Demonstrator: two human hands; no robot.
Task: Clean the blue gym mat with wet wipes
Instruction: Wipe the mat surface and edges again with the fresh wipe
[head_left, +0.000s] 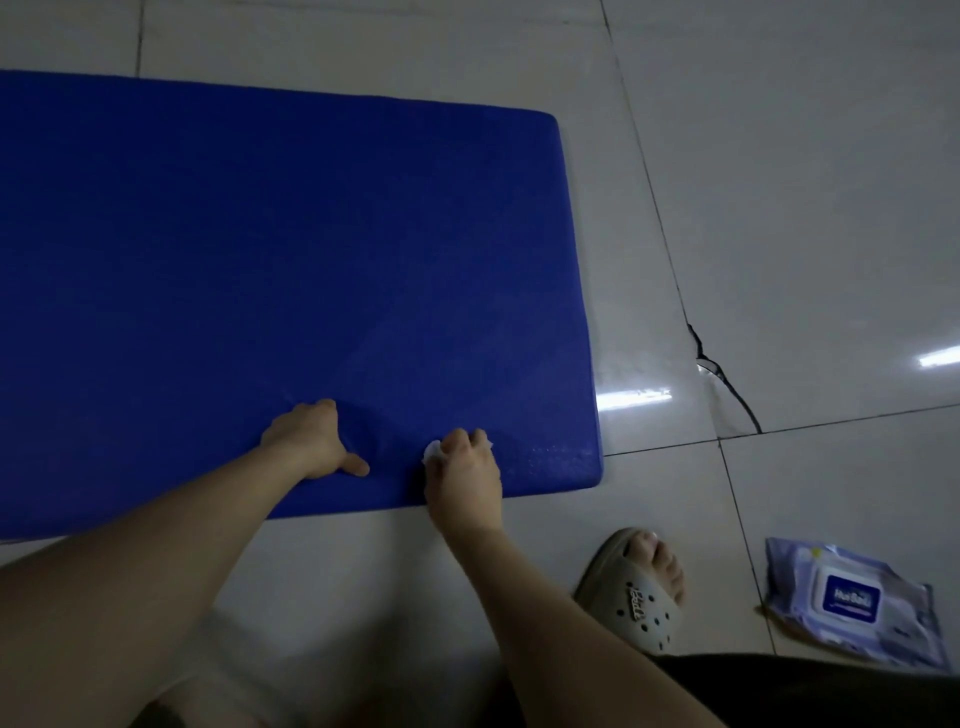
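The blue gym mat (260, 260) lies on the tiled floor (779, 208). The left hand (311, 441) presses it near the front edge, holding nothing. The right hand (465, 467) has its grip closed round a bunched wet wipe (434, 451) on the mat. Hard rubbing could ruck the soft mat if that pressing eases.

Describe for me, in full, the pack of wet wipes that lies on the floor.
The pack of wet wipes is a soft, crinkled pouch of pale lilac film. On top sits a white rigid flip lid, apparently closed, with a dark blue label; its lettering is too blurred to read. The pack lies flat on the tiled floor, to the right of the sandalled foot and apart from it. Only the floor seems to touch it.
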